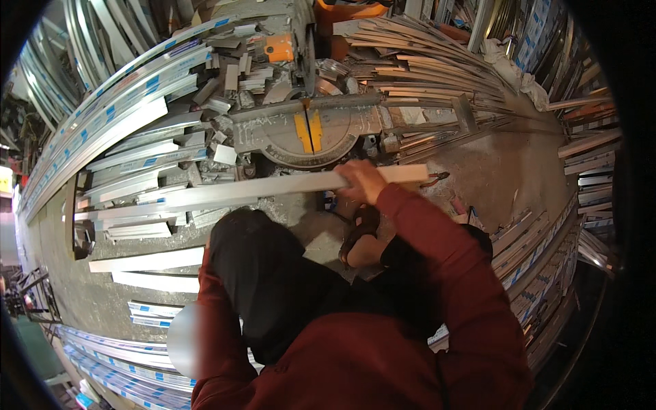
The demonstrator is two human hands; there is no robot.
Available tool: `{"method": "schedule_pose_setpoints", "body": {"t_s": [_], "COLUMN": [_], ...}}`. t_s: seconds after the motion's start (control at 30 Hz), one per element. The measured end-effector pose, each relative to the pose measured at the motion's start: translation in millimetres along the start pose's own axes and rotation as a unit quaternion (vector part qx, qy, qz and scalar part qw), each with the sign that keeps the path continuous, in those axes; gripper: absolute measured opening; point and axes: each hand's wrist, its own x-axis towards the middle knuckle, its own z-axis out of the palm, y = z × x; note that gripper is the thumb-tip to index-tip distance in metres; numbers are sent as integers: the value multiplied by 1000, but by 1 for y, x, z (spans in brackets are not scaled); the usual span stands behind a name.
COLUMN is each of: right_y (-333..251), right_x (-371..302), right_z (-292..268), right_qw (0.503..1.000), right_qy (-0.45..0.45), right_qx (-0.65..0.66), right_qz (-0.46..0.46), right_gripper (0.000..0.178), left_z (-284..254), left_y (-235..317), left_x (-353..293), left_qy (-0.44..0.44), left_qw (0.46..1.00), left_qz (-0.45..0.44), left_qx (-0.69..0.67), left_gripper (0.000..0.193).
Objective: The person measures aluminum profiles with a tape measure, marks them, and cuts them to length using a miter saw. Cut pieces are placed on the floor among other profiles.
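My right hand is closed around a long, pale metal profile, gripping it toward its right end. The profile lies crosswise over my knees' far side, its left part reaching above the strips on the floor. Just beyond it stands a miter saw with a round base, a dark fence and yellow insert plates along the slot. Its blade shows above the fence. My left sleeve runs up beside my dark-clad knee, and the left hand itself is hidden.
Offcuts are heaped behind the saw. Long profiles with blue-marked film lie at the left, and more strips are piled at the far right. Pliers rest on the floor past the profile's right end. Further bundles lie at the right.
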Motion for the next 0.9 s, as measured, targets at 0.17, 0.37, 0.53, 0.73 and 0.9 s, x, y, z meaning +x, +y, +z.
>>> {"method": "schedule_pose_setpoints", "body": {"t_s": [0.17,0.37,0.53,0.73,0.9], "right_y": [119,242,323,376,372], "right_x": [-27,-31,-14,-19,-22], "right_z": [-73,-96,-97,-91,-97], "right_qw": [993,956,923,894,862], "right_qy": [-43,12,29,53,47], "right_qx": [-37,-136,-161,-151,-157], "right_qz": [105,260,349,418,479], "right_gripper": [40,58,56,61,69], "left_z": [-58,-111,-118,58,327], "left_y": [3,55,176,385,407], "left_x": [-52,-105,-138,-150,-75], "left_qy": [165,345,338,-141,95], "left_qw": [983,916,829,886,688], "left_qz": [29,102,249,380,639], "left_qx": [72,178,371,225,331], "left_gripper": [34,35,36,47,52]}}
